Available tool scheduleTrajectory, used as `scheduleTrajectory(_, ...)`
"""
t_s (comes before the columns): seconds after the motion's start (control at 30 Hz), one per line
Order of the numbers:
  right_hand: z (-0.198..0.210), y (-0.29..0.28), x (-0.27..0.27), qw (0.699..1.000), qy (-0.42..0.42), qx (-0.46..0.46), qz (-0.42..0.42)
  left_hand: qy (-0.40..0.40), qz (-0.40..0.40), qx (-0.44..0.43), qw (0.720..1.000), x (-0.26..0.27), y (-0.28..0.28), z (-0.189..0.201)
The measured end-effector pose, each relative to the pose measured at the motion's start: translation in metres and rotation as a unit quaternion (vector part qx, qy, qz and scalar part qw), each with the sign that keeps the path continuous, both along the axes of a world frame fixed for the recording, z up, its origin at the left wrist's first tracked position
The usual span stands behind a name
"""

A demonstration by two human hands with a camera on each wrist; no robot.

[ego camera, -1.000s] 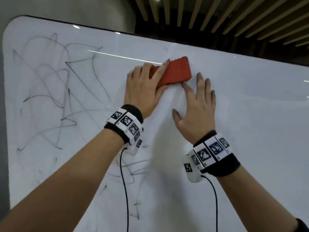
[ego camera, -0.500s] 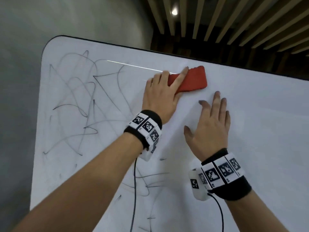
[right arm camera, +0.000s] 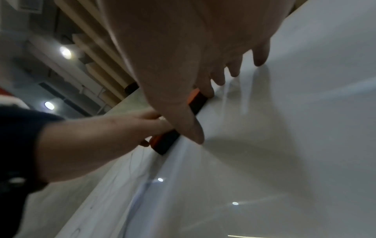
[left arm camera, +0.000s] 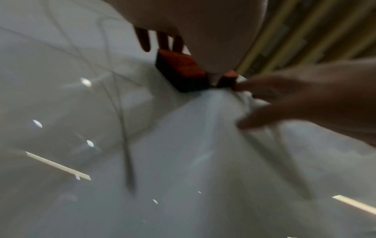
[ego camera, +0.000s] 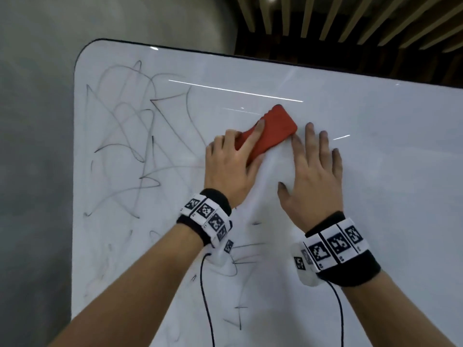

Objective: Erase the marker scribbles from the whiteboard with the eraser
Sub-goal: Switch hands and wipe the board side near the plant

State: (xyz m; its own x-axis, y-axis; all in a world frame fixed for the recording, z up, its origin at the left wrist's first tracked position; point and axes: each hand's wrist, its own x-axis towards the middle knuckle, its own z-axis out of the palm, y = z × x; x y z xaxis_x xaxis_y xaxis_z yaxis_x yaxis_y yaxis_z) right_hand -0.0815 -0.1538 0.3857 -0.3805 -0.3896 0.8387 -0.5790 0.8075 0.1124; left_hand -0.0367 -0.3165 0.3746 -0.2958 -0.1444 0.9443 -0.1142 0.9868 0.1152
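Red on top and dark along its underside, a rectangular block eraser (ego camera: 269,130) is pressed against a glossy white whiteboard with rounded, dark-edged corners (ego camera: 375,171), near the middle of the board's upper part. It is held by the left hand (ego camera: 231,162), whose fingers are laid over its near end with one finger stretched along the red top; in the left wrist view the thumb is seen down at the eraser's side. The right hand (ego camera: 313,171) is spread flat on the board just beside the eraser's right end, fingers straight, the index fingertip touching or almost touching the eraser's corner; nothing is held by it. Thin black marker scribbles (ego camera: 140,136) are seen across the board's left part, well to the left of the eraser, and a smaller cluster of strokes lies lower down, below the left wrist. The board surface under and to the right of the right hand is seen unmarked. Black wristbands carrying white square-patterned tags (ego camera: 206,219) are worn on both wrists, with a thin black cable (ego camera: 208,309) hanging from each
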Motion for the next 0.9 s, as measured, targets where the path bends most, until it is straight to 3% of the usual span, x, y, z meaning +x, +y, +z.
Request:
scheduleTrajectory(0.07,-0.004,0.004,-0.002,1.0,-0.005,-0.01,-0.002,0.019,0.053,0.032,0.998,0.002,-0.035,0.021)
scheduleTrajectory(0.13,-0.009,0.013,-0.005,1.0,0.002,-0.007,0.002,0.036,0.097,0.138,0.985,0.006,-0.084,0.049)
scheduleTrajectory(0.2,-0.009,0.022,-0.008,1.0,0.02,-0.001,0.013,0.041,0.11,0.243,0.963,0.014,-0.123,0.072)
scheduleTrajectory(0.27,-0.008,0.03,-0.01,0.999,0.032,-0.005,0.012,0.042,0.108,0.276,0.954,0.013,-0.131,0.075)
scheduleTrajectory(0.33,-0.006,0.037,-0.013,0.999,0.023,-0.034,0.007,0.052,0.106,0.232,0.966,0.008,-0.109,0.052)
scheduleTrajectory(0.4,-0.006,0.04,-0.015,0.998,0.004,-0.056,0.008,0.055,0.068,0.154,0.984,0.006,-0.064,0.001)
scheduleTrajectory(0.47,-0.007,0.039,-0.019,0.998,0.004,-0.057,0.007,0.006,0.02,0.075,0.997,0.011,-0.014,-0.068)
scheduleTrajectory(0.53,-0.008,0.038,-0.023,0.999,0.011,-0.05,0.005,-0.039,-0.001,0.018,0.999,0.015,0.004,-0.109)
scheduleTrajectory(0.63,-0.009,0.038,-0.028,0.999,0.01,-0.042,0.005,-0.021,0.015,0.036,0.999,0.014,-0.042,-0.081)
scheduleTrajectory(0.77,-0.011,0.041,-0.028,0.999,0.008,-0.036,0.004,0.036,0.095,0.213,0.972,0.017,-0.114,0.001)
scheduleTrajectory(0.83,-0.011,0.041,-0.026,0.999,0.005,-0.032,0.003,0.05,0.097,0.298,0.948,0.016,-0.121,0.026)
scheduleTrajectory(0.9,-0.011,0.041,-0.023,1.0,0.003,-0.028,0.0,0.06,0.102,0.319,0.94,0.011,-0.102,0.02)
